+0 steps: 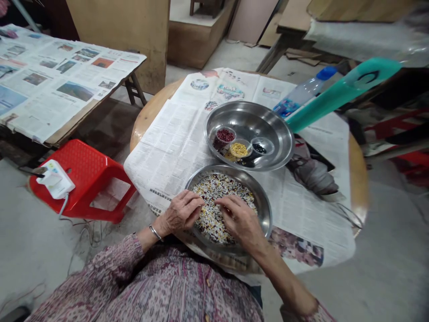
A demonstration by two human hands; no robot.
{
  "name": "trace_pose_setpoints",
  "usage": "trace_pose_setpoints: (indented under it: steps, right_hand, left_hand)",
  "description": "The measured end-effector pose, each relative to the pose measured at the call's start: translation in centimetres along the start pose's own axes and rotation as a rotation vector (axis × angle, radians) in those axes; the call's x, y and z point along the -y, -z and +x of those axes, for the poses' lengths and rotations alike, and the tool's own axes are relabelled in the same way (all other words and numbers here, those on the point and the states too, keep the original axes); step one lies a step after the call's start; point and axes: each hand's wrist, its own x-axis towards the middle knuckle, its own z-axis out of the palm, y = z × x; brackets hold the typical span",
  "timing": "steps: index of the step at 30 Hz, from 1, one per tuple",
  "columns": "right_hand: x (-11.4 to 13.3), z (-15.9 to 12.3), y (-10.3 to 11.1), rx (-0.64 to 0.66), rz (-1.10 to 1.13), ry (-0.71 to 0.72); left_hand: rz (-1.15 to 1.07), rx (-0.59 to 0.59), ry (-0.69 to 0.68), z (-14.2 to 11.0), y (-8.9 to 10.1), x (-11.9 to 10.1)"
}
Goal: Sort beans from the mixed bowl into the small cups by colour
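Note:
A steel basin (268, 220) near my body holds a mix of white grains and red, yellow and dark beans (214, 219). My left hand (182, 211) is over its left rim, fingers curled together in a pinch. Over the right side of the mix, my right hand (239, 219) has its thumb and fingertips drawn together. What either pinch holds is too small to make out. Just beyond, a larger steel basin (248, 109) contains a cup of red beans (225, 135), a cup of yellow beans (239, 149) and a cup of black beans (259, 147).
Newspaper (167, 143) covers the round table (360, 179). A plastic bottle (298, 94), a long green object (342, 96) and a grey cloth bundle (313, 174) lie right of the basins. A red stool (90, 165) with a power strip (56, 179) stands at left.

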Motion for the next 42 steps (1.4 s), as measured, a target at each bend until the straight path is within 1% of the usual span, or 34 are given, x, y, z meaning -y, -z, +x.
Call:
trace_pose_setpoints:
  steps: [3,5,7,8,9,10,11,12,13,14,16,19,23,26,29,31,34,36,38,42]
  right_hand:
    - [-0.5,0.3,0.7,0.016,-0.103,0.029]
    - [-0.9,0.8,1.8,-0.055,-0.135,0.012]
    - [-1.9,2.0,3.6,-0.193,-0.161,-0.076]
    - [-2.7,3.0,4.7,-0.266,-0.19,-0.146]
    - [-3.6,4.1,5.8,-0.323,-0.228,-0.222]
    - [-4.8,5.4,6.9,-0.35,-0.281,-0.284]
    - [-6.0,6.7,7.9,-0.346,-0.343,-0.34]
    - [-7.3,8.0,8.7,-0.306,-0.374,-0.384]
    - [-8.6,9.3,9.2,-0.26,-0.387,-0.424]
    - [-9.8,10.4,9.6,-0.249,-0.391,-0.444]
    - [-11.9,12.2,9.5,-0.17,-0.385,-0.489]
    - [-14.3,13.7,8.4,-0.093,-0.339,-0.55]
    - [-16.3,14.1,6.9,-0.133,-0.296,-0.529]
    - [-17.0,14.0,6.5,-0.17,-0.302,-0.493]
    - [-16.7,13.9,6.7,-0.213,-0.278,-0.453]
    - [-15.9,13.7,7.1,-0.249,-0.259,-0.423]
    - [-13.6,12.5,7.7,-0.318,-0.257,-0.356]
    - [-11.1,10.7,7.3,-0.336,-0.247,-0.281]
    - [-7.9,8.1,5.9,-0.245,-0.192,-0.173]
    - [-0.8,2.5,0.9,0.009,-0.083,0.093]
  left_hand:
    - [0.009,0.013,-0.013,0.0,0.0,0.0]
    - [0.008,0.018,-0.013,0.0,0.0,0.1]
    - [0.0,0.02,-0.012,0.0,-0.1,0.1]
    - [-0.004,0.018,-0.009,-0.1,-0.1,0.1]
    - [-0.008,0.017,-0.005,-0.1,-0.1,0.1]
    - [-0.011,0.018,-0.002,-0.1,-0.1,0.1]
    - [-0.016,0.018,-0.001,0.0,0.0,0.1]
    - [-0.02,0.017,-0.003,0.0,0.0,0.1]
    - [-0.027,0.017,-0.007,0.0,0.0,0.2]
    - [-0.033,0.016,-0.012,0.0,0.1,0.2]
    - [-0.044,0.011,-0.023,0.0,0.1,0.2]
    - [-0.044,0.01,-0.024,-0.1,0.1,0.3]
    - [-0.017,0.016,-0.017,-0.1,0.0,0.2]
    - [-0.004,0.019,-0.015,0.0,0.0,0.1]
    - [-0.009,0.014,-0.011,0.1,0.1,0.1]
    - [-0.013,0.013,-0.014,0.1,0.1,0.1]
    - [-0.022,0.007,-0.023,0.1,0.1,0.1]
    - [-0.03,-0.009,-0.015,0.1,0.2,0.0]
    - [-0.047,-0.023,0.016,0.0,0.3,-0.2]
    - [-0.086,-0.049,0.075,-0.3,0.4,-0.4]
